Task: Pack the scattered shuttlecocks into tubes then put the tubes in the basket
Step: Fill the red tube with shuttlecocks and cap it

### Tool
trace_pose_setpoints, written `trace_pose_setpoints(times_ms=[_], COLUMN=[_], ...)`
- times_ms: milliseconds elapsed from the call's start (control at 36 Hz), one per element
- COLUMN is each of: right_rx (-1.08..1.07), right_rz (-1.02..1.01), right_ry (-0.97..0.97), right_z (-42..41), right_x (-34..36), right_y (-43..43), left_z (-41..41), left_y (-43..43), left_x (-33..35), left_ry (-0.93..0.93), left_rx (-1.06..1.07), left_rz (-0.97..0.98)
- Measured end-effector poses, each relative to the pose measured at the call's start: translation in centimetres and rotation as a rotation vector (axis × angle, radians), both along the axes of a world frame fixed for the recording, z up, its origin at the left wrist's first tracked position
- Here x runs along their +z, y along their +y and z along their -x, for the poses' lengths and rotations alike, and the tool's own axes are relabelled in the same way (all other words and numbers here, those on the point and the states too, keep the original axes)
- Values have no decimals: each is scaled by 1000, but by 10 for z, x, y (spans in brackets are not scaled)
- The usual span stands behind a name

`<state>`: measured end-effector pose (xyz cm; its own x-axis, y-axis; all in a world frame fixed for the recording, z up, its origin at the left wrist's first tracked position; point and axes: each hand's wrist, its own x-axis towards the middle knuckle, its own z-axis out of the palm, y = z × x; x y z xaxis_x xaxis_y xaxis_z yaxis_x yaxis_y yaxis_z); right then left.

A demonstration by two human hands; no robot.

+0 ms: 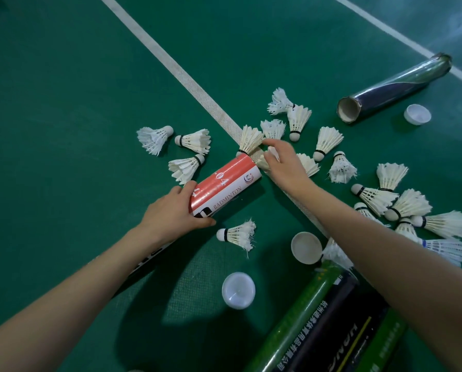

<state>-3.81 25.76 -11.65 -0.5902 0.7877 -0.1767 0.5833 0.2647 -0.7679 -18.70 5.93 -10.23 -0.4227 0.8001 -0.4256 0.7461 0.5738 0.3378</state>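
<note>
The left hand (176, 210) grips the near part of the red tube (224, 186). The tube lies on the floor (63, 116) with its open mouth pointing far and right. The right hand (283, 159) is at that mouth, its fingers curled and pinching a shuttlecock (262, 162). The hand covers most of it, so I cannot tell which end faces the tube.

If the feathers go in first, or the cork enters crooked, the skirt can catch on the rim and bend. Some of the scattered shuttlecocks (380, 194) already look frayed, so they will probably not forgive a hard push. A second shuttlecock (250, 139) stands right at the far side of the mouth, and a sliding tube could crush it. The tube is round and may roll if the left grip loosens. The right forearm passes close to the pile on the right and could sweep it. The 3 white caps (238, 290) lie loose and could easily be knocked away.

The floor is a green sports mat with 2 white lines (187, 76), so this looks like a badminton court. A silver tube (393, 88) lies open at the far right. A green tube (299, 318) and a black tube (332, 326) lie near right. No basket is in view.
</note>
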Motion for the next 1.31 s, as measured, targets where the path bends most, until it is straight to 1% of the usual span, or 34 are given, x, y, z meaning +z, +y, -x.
trace_pose_setpoints(times_ms=[56,111,139,167,250,417,472,500,583,639,694,750,806,917,1194,1306], right_rx=[120,229,260,273,274,375,346,299,56,-58,-99,-91,-82,-70,9,52], right_rz=[-188,-317,-370,-415,-534,-610,-575,-527,-248,-91,46,173,256,346,425,470], right_ry=[-225,-481,-561,-599,-565,-541,-476,-396,-80,59,173,258,285,275,242,269], right_z=[-3,-7,-9,-10,-12,-16,-20,-21,-20,-17,-16,-16,-15,-11,-7,1], right_x=[-7,-15,-18,-21,-25,-25,-23,-20,-1,12,22,26,26,21,20,18], right_y=[15,21,21,20,15,9,11,12,13,16,17,14,9,1,-17,-31], left_z=[1,1,1,2,3,3,3,2,2,3,3,4,3,2,1,0], left_y=[0,-2,-3,-5,-9,-12,-13,-13,-14,-14,-15,-16,-16,-14,-9,-1], left_x=[-2,-3,-3,-4,-6,-7,-7,-6,-5,-4,-2,0,2,5,8,8], left_ry=[8,14,16,16,11,8,7,8,8,10,15,18,20,7,-8,-12], left_rx=[4,1,-1,-2,-3,0,0,1,9,18,22,24,23,17,9,13], left_rz=[17,28,32,37,53,55,54,54,49,41,35,24,12,-11,-48,-65])
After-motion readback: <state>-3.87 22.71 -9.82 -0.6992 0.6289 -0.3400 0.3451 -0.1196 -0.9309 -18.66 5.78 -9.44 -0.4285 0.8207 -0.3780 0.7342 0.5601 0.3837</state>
